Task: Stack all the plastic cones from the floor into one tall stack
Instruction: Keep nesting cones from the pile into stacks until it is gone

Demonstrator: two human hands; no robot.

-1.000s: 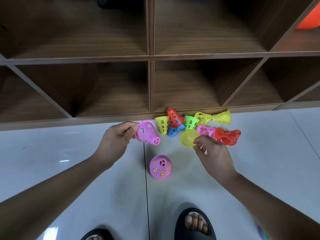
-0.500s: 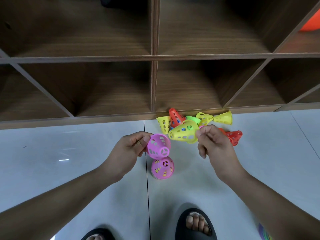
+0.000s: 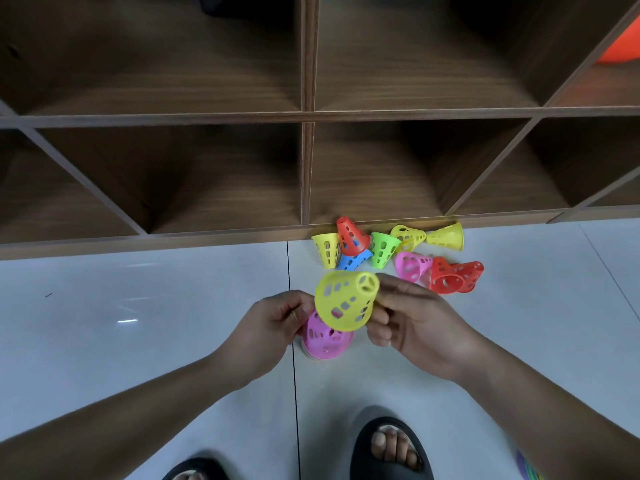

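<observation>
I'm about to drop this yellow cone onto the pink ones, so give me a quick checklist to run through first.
1. Right hand grips the yellow cone: ok.
2. Yellow cone's wide end faces straight down: not ok. It is tilted, with the narrow end toward the shelf.
3. Left hand holds the pink stack at its edge: ok.
4. Pink stack stands on the floor: ok.
5. Stack's top is free: cannot tell, because the yellow cone hides it.
6. Loose cones by the shelf are out of the way: ok.
</observation>
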